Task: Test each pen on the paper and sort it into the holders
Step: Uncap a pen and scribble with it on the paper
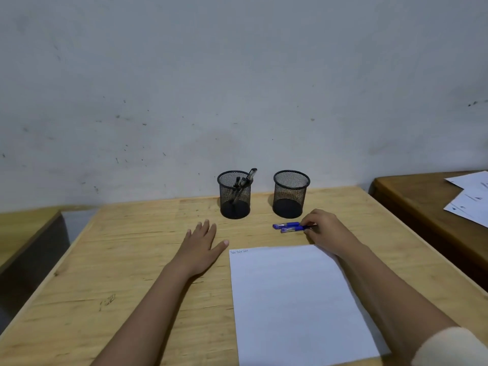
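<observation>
Two blue pens (289, 227) lie side by side on the wooden table (126, 260), in front of the right black mesh holder (290, 194), which looks empty. The left mesh holder (234, 194) has several dark pens standing in it. A white paper sheet (295, 302) lies near me, with small scribbles at its top left corner. My right hand (326, 228) rests at the right ends of the blue pens, its fingertips touching them. My left hand (202, 244) lies flat on the table, left of the paper, fingers spread.
A stained white wall stands right behind the holders. A darker wooden table (422, 207) with loose printed sheets (470, 199) is at the right. Another table edge (26, 228) shows at the left, across a gap.
</observation>
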`<control>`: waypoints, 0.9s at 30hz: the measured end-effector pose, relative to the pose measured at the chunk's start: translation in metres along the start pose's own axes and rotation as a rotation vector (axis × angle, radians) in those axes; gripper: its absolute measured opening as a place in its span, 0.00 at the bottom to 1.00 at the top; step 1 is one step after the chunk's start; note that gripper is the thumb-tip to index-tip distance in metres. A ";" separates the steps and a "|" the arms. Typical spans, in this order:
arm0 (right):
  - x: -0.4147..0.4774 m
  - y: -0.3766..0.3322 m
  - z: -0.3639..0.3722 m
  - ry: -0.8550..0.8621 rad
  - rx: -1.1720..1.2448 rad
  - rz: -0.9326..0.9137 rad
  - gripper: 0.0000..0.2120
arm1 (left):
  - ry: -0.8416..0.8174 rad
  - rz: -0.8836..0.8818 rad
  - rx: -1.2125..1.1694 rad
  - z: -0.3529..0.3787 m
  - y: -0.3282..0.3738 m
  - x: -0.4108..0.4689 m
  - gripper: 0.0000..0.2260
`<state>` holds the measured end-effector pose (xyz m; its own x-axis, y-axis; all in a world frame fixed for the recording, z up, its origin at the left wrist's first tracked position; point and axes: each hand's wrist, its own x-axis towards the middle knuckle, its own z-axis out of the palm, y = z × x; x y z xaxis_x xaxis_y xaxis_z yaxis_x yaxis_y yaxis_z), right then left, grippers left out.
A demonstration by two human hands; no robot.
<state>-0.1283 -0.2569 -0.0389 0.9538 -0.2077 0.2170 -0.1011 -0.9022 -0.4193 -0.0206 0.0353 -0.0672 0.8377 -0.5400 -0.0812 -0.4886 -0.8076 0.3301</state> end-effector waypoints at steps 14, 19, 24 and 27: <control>0.011 -0.030 0.003 0.071 0.072 -0.147 0.07 | 0.247 0.034 -0.664 -0.018 0.039 -0.014 0.19; 0.012 -0.061 0.004 0.060 0.023 -0.342 0.08 | 0.241 0.146 -0.863 -0.028 0.079 -0.020 0.09; 0.008 -0.077 -0.005 0.126 -0.016 -0.459 0.07 | 0.317 0.179 -0.889 -0.037 0.081 -0.024 0.03; 0.001 -0.078 -0.011 0.134 0.112 -0.445 0.06 | 0.370 0.185 -0.940 -0.045 0.073 -0.028 0.05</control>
<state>-0.1222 -0.1912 0.0032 0.8517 0.1364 0.5059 0.3474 -0.8699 -0.3502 -0.0689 0.0021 0.0020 0.8693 -0.4015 0.2884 -0.3625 -0.1212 0.9240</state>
